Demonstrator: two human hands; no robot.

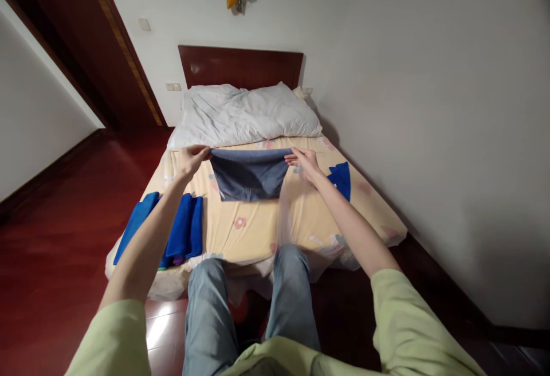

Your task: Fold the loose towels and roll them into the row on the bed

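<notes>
Fingers (pixel 203 150) of the left hand (pixel 191 160) and right hand (pixel 306 161) pinched on opposite top corners of the grey-blue cloth (pixel 251 174), which hangs between them over the bed (pixel 253 241), long axis left to right, neither hand nearer, lower-edge contact unclear

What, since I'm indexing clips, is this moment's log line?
left hand: holds slate cloth by top corner; right hand: holds opposite top corner; slate cloth: stretched between them; blue cloths: on bed
</notes>
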